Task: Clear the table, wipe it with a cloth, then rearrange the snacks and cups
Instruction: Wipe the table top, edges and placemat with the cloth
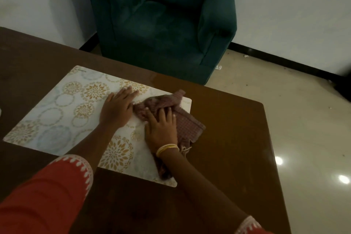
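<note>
We see the checked cloth [171, 114] bunched at the placemat's [62, 112] right edge on the counter [228, 129], our right grip [161, 129] pressing it with spread fingers, left grip [118, 108] flat on the mat; no snacks or cups in view, so we judge wiping underway, rearranging left

I see a dark brown table [228, 129] bearing a patterned placemat [62, 112]. My left hand [117, 108] lies flat on the mat, fingers straight. My right hand [161, 129] presses a crumpled reddish checked cloth [188, 125] that overlaps the mat's right edge onto the wood; in this dim light the fingers appear spread rather than gripping. A green armchair [167, 24] stands beyond the table's far edge.
</note>
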Tool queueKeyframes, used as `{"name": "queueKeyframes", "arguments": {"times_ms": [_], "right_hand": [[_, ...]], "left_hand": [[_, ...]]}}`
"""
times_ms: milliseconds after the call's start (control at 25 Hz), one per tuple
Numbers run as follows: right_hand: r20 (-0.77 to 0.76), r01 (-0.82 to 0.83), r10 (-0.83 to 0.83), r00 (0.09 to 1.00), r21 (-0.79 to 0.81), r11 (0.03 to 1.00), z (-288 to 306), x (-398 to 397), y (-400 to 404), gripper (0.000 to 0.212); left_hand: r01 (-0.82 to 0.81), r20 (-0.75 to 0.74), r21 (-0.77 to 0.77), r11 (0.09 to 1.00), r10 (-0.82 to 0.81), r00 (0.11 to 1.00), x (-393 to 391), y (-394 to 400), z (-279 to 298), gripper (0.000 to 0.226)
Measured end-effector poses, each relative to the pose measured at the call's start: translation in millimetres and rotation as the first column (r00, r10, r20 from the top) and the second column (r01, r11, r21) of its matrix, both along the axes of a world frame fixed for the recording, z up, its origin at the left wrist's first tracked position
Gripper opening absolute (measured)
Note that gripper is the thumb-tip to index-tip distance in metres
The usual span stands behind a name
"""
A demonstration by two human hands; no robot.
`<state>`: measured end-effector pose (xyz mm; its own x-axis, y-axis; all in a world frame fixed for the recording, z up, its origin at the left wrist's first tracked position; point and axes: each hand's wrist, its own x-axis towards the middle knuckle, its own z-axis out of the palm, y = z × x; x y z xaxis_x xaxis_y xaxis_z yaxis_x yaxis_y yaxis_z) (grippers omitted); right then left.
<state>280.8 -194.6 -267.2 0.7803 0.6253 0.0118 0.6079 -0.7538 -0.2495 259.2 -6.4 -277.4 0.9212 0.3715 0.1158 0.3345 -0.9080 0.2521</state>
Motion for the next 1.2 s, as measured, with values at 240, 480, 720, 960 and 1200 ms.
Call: {"name": "queueKeyframes", "arguments": {"times_ms": [240, 480, 720, 960, 1200], "right_hand": [[0.026, -0.302, 0.306, 0.952, -0.098, 0.948, -0.5, 83.7, 8.8, 0.047], [-0.003, -0.214, 0.216, 0.976, -0.146, 0.966, 4.9, 162.5, 93.5, 0.047], [-0.157, -0.076, 0.061, 0.986, -0.089, 0.993, 16.4, 210.3, 144.8, 0.054], [-0.145, 0.109, -0.109, 0.983, -0.009, 0.994, 16.1, 202.8, 152.9, 0.053], [0.066, -0.508, 0.507, 0.86, 0.002, 0.861, -8.1, 145.4, 94.8, 0.054]], "left_hand": [[-0.007, 0.022, 0.004, 1.0, 0.007, 1.0, -0.5, 2.6, 2.1, 0.049], [-0.029, 0.027, -0.016, 0.999, 0.029, 0.999, 0.3, 0.9, 0.5, 0.055], [-0.041, 0.025, -0.044, 0.998, 0.042, 0.999, 0.1, 1.3, 0.8, 0.055], [-0.059, 0.017, -0.028, 0.998, 0.06, 0.998, 0.1, 2.4, -1.4, 0.05], [-0.059, 0.077, -0.017, 0.998, 0.061, 0.995, -1.7, 0.8, -2.8, 0.049]]}}
